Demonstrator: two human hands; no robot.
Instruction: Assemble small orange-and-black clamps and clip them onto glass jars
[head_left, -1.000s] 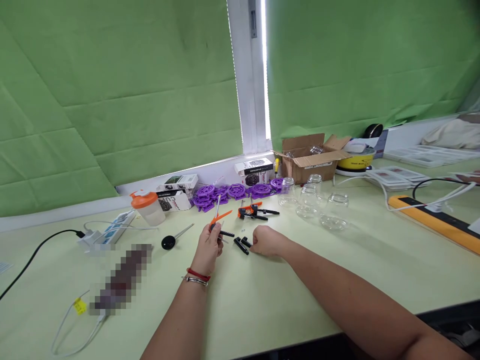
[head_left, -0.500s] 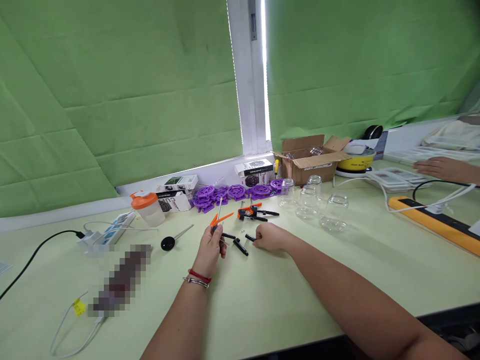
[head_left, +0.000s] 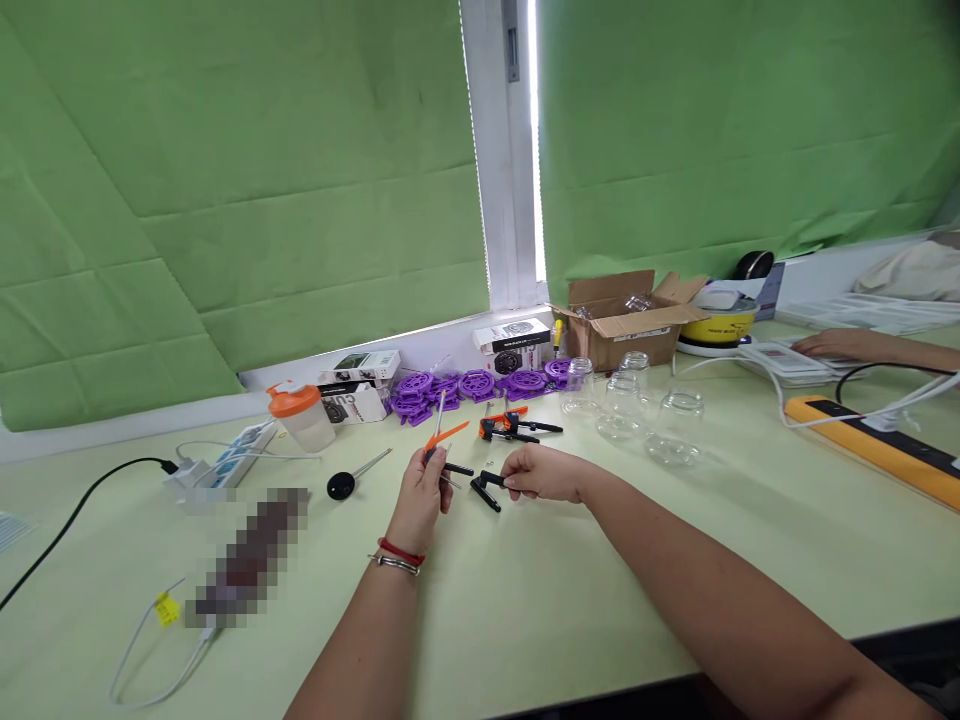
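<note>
My left hand [head_left: 421, 492] is closed around an orange-and-black part [head_left: 448, 435] with a thin metal rod standing up from it and a black arm pointing right. My right hand [head_left: 546, 472] pinches a short black cylindrical piece [head_left: 493, 479], its free end towards the left hand. Just beneath that end, another black piece [head_left: 486, 496] lies on the table, and I cannot tell whether the two touch. Behind my hands rest two similar orange-and-black assemblies [head_left: 517, 428]. Left of my left hand lies a round black knob [head_left: 341, 486] with a metal rod.
Several clear glass jars [head_left: 621, 405] stand to the right. Purple wheel-shaped parts [head_left: 476, 385], white boxes [head_left: 512, 345] and an open cardboard box [head_left: 622, 330] line the back. An orange-lidded bottle [head_left: 301, 415] and a power strip [head_left: 244, 455] are left. Another person's hand [head_left: 832, 345] is far right.
My right hand has brought the black cylindrical piece slightly left, nearer the left hand. My left hand keeps its hold. The other person's hand has shifted left.
</note>
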